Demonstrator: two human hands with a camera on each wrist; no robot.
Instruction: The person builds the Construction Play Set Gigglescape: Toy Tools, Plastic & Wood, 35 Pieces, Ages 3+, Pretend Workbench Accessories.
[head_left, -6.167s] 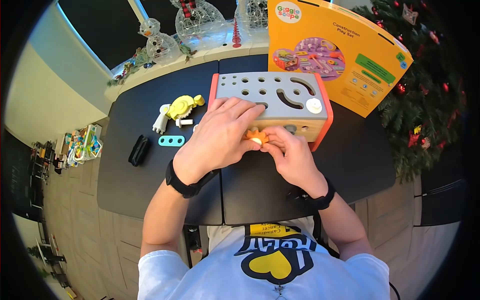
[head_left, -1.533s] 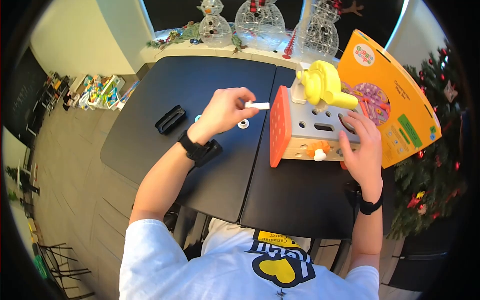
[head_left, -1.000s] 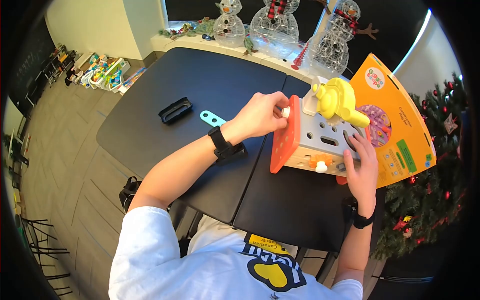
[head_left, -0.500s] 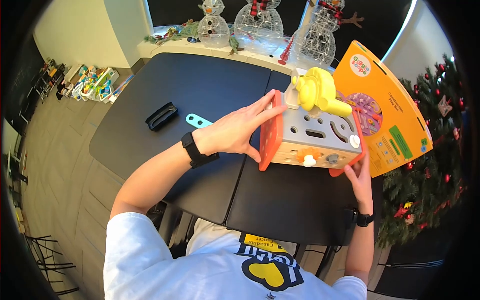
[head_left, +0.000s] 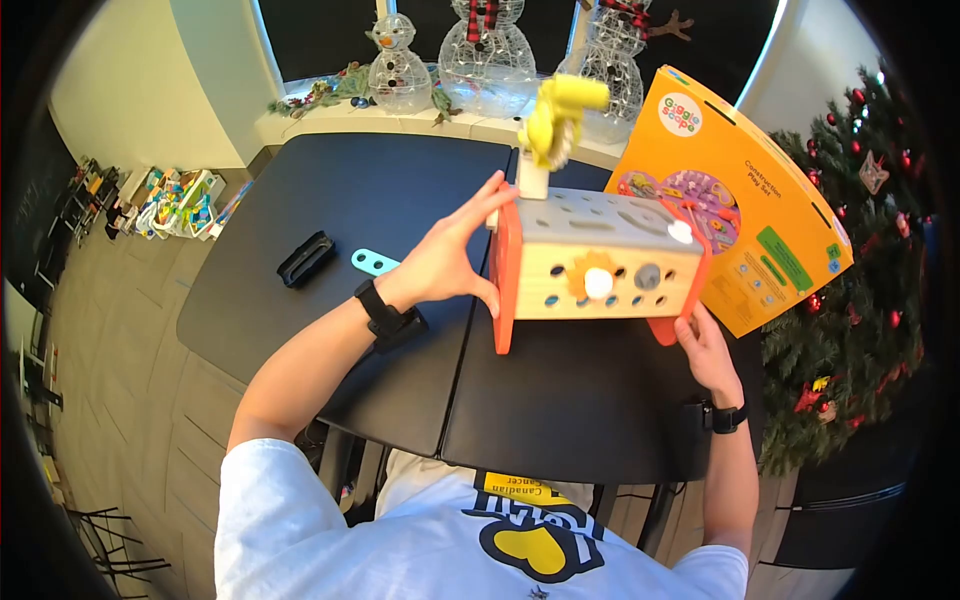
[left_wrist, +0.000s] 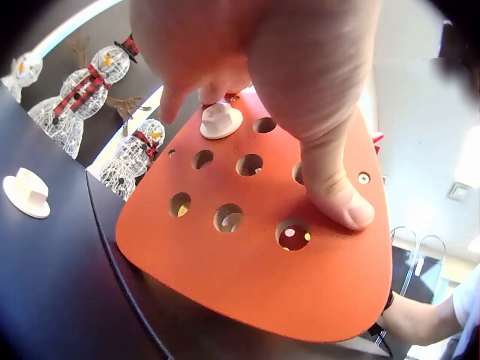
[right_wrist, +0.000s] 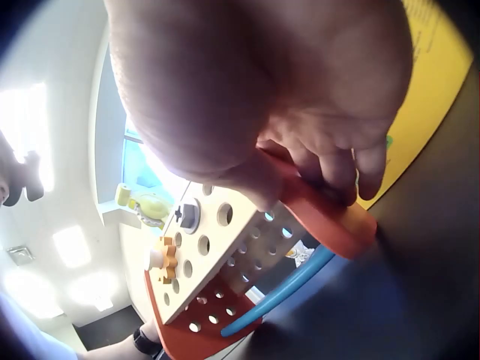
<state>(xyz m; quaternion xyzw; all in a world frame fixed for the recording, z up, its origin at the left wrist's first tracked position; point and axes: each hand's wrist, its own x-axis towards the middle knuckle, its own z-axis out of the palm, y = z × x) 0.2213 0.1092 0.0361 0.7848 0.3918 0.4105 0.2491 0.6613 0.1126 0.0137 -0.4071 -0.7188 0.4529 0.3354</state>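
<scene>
- My left hand (head_left: pixel 440 262) is spread wide, thumb pressed flat on the near part of the toy workbench's red end panel (left_wrist: pixel 225 277) and fingers reaching up along its far part.
- My right hand (head_left: pixel 710 355) is closed round the low corner of the other red end, thumb on one side, fingers on the other.
- The toy workbench (head_left: pixel 540 300) is between my hands, over the right part of the table; I can't tell whether all of it touches the top.
- A yellow toy piece (head_left: pixel 555 120), blurred, stands up at its left end; an orange gear (head_left: pixel 575 275) and a grey bolt (head_left: pixel 648 277) sit on the wooden front.
- The dark table (head_left: pixel 560 400) has a seam running across it toward me.
- Left of my left hand lie a turquoise strip (head_left: pixel 375 262) with holes and a black open-centred piece (head_left: pixel 306 260).
- A white flanged piece (left_wrist: pixel 27 193) also rests on the table, in the left wrist view.
- The orange carton (head_left: pixel 750 210) leans behind the workbench's right end, near the decorated tree (head_left: pixel 870 250).
- Wire snowmen (head_left: pixel 487 65) and a garland (head_left: pixel 325 90) line the window ledge.
- Across the floor (head_left: pixel 130 320) are heaped colourful toys (head_left: pixel 180 205).
</scene>
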